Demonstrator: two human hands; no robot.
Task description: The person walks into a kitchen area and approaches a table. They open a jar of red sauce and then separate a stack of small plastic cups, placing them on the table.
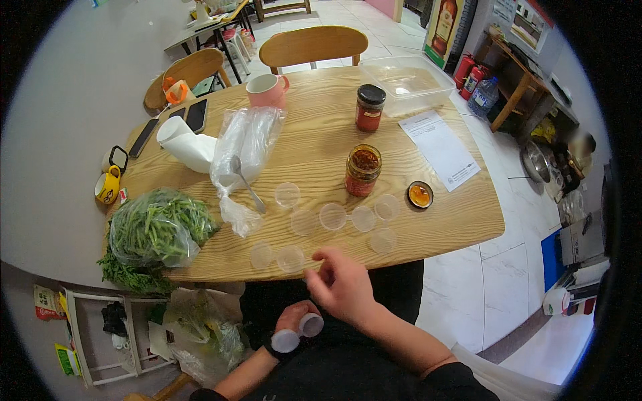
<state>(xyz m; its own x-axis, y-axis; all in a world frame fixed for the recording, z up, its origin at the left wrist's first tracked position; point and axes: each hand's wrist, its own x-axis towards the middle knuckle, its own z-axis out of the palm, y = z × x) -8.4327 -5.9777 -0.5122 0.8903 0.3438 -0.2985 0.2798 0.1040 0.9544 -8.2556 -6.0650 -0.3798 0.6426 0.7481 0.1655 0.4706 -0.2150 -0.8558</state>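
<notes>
My left hand, low at my lap, holds small clear plastic cups with their lids joined on. My right hand is raised by the table's near edge, fingers curled and apart, with nothing seen in it. Just beyond it, several small clear cups and lids lie on the wooden table. An uncapped glass jar of chili sauce stands behind them, its oily lid upside down to the right. Farther back is a closed sauce jar. A metal spoon rests on a roll of plastic bags.
Bagged leafy greens lie at the table's left, near a white roll, phones and a pink mug. A printed sheet and a clear plastic bin are at the right. A person is at the far right.
</notes>
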